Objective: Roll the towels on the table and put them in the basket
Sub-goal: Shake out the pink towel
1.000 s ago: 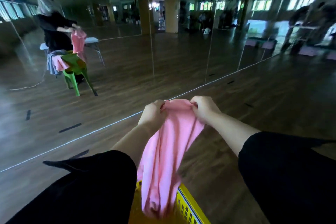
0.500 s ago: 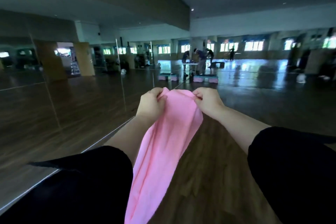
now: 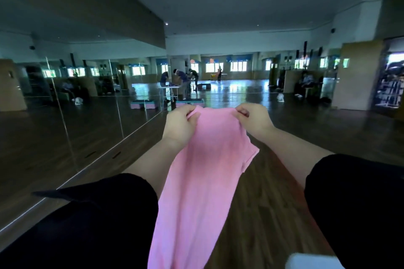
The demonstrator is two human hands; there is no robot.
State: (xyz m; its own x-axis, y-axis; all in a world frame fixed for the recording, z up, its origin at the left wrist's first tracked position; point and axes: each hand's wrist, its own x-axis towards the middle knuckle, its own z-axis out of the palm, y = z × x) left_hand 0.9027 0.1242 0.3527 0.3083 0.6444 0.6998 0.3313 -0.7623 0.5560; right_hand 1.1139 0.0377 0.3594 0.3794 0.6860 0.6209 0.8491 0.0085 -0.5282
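A pink towel (image 3: pixel 203 177) hangs in front of me, held up by its top edge. My left hand (image 3: pixel 179 125) pinches the top left corner. My right hand (image 3: pixel 253 119) pinches the top right corner. The cloth drops straight down between my black sleeves and out of the bottom of the frame. The basket and the table are out of sight.
A mirror wall (image 3: pixel 65 116) runs along the left over a dark wood floor (image 3: pixel 262 203). Far ahead, people stand at a table (image 3: pixel 172 86) beside striped step platforms (image 3: pixel 144 103). Something white (image 3: pixel 312 261) shows at the bottom right edge.
My view has swung right and up from the mirror to the long hall; the yellow basket has dropped out of sight. Both hands keep holding the towel and have spread slightly apart.
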